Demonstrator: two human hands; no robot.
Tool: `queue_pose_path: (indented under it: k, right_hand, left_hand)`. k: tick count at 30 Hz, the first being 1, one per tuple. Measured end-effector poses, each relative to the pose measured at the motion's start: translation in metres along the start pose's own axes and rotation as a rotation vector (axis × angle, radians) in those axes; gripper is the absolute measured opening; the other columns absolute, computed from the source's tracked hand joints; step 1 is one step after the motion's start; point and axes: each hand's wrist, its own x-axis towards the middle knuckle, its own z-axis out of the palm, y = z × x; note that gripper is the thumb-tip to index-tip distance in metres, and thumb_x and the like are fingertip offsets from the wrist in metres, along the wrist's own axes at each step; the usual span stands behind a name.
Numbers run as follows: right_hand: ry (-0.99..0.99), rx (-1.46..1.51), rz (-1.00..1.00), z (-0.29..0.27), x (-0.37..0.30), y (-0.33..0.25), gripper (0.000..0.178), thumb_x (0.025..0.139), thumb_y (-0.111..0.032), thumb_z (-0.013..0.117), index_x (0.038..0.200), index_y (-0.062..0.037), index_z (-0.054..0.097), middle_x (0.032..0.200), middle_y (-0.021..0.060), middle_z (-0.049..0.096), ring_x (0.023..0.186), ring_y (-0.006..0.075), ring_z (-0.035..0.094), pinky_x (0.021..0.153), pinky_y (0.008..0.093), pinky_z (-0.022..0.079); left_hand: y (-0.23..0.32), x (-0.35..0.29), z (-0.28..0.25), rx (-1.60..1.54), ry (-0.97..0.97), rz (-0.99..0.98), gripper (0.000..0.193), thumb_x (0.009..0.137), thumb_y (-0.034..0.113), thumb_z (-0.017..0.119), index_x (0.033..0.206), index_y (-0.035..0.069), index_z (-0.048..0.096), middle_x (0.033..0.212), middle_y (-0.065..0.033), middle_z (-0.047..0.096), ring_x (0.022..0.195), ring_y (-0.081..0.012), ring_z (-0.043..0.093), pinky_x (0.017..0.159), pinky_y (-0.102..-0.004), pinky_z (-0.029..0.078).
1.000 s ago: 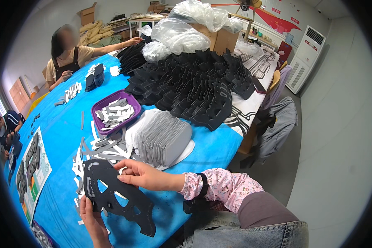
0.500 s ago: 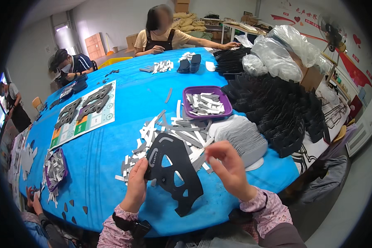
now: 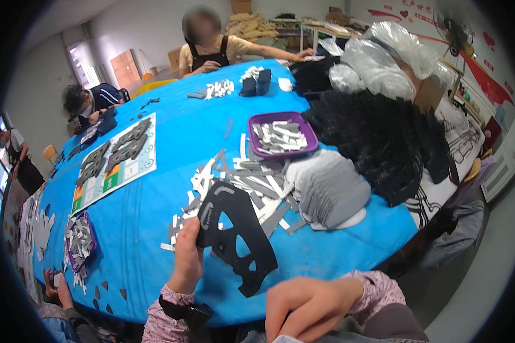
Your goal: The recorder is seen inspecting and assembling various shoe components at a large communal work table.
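My left hand (image 3: 186, 257) grips the left edge of a flat black cut-out panel (image 3: 247, 228), thumb on its face. The panel is held tilted above the blue-covered table. It has several angular openings and pale printed marks near its upper left. My right hand (image 3: 312, 306) is low at the table's near edge, apart from the panel. Its fingers are curled down and their tips are hidden, so what they hold, if anything, does not show. Beyond the panel lie loose white and grey strips (image 3: 272, 206) and a fanned stack of light grey pieces (image 3: 329, 191).
A purple basket (image 3: 312, 146) of strips stands beyond the loose strips. Black panels are heaped (image 3: 366, 146) at right, below clear plastic bags (image 3: 377, 68). A printed sheet (image 3: 146, 163) carries dark parts at left. Co-workers sit across and at left; a neighbour's hand (image 3: 63, 291) shows at lower left.
My right hand has moved from beside the panel down to the near table edge, and its fingers have curled under. My left hand keeps hold of the panel. The view has shifted slightly.
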Motion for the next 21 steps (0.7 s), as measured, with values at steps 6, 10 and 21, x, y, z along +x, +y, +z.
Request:
queue_pose_path:
  k: [6, 10, 21]
  right_hand:
    - [-0.071, 0.116, 0.077, 0.032, -0.032, 0.01, 0.021, 0.084, -0.02, 0.063, 0.087, 0.0005, 0.062, 0.091, 0.0153, 0.059, 0.075, 0.0291, 0.059, 0.061, 0.0346, 0.047]
    - [0.348, -0.057, 0.082, -0.007, -0.042, -0.016, 0.031, 0.088, -0.024, 0.057, 0.111, -0.0034, 0.058, 0.1, 0.0124, 0.056, 0.085, 0.0214, 0.055, 0.075, 0.0291, 0.046]
    - [0.731, -0.276, 0.326, -0.041, -0.031, -0.003, 0.046, 0.085, -0.009, 0.054, 0.127, -0.0017, 0.037, 0.1, 0.0095, 0.051, 0.08, 0.014, 0.054, 0.067, 0.0263, 0.047]
  left_hand:
    - [-0.007, -0.006, -0.008, -0.033, 0.007, -0.041, 0.025, 0.095, 0.022, 0.044, 0.105, 0.002, 0.056, 0.096, -0.0021, 0.061, 0.085, -0.0074, 0.057, 0.077, -0.022, 0.045]
    - [-0.002, -0.003, -0.009, -0.032, 0.007, -0.023, 0.026, 0.095, 0.022, 0.045, 0.105, 0.001, 0.056, 0.096, -0.0029, 0.061, 0.086, -0.0077, 0.057, 0.078, -0.0223, 0.045]
    - [0.0, 0.0, -0.001, -0.072, -0.028, -0.079, 0.028, 0.095, 0.022, 0.043, 0.108, 0.001, 0.056, 0.098, -0.0045, 0.062, 0.085, -0.009, 0.059, 0.077, -0.0234, 0.046]
